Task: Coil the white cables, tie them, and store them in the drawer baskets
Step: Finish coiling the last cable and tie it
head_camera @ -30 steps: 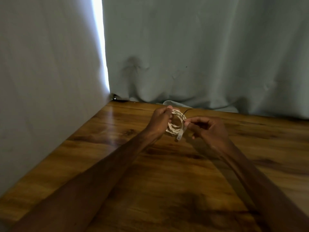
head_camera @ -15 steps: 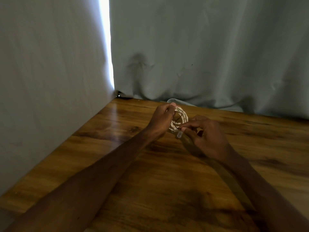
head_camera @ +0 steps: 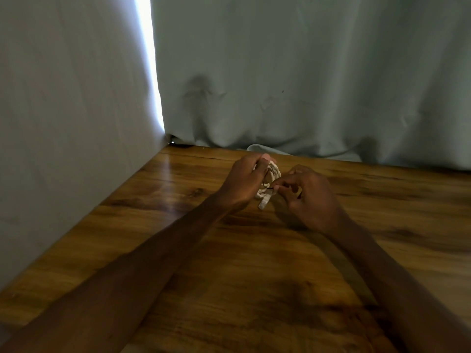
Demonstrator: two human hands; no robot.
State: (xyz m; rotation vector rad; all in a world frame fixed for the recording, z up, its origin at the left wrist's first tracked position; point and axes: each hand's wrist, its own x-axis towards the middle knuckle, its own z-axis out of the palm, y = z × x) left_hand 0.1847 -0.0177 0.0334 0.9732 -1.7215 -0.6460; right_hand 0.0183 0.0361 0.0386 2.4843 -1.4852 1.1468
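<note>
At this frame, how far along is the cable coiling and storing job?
Done: one white cable is coiled, gripped by the left hand over the wooden table. In hand: the right hand pinches a thin dark tie at the coil, by its plug. Left: finishing the tie and storing it; no drawer or basket is in view.

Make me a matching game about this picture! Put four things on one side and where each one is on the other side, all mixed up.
Things:
1. coiled white cable
2. thin black tie
3. brown wooden table
4. pale grey-green curtain

Places:
A. hangs behind the table
B. pinched by the right hand
C. gripped in the left hand
D. lies under both arms

Right pairs: 1-C, 2-B, 3-D, 4-A.
</note>
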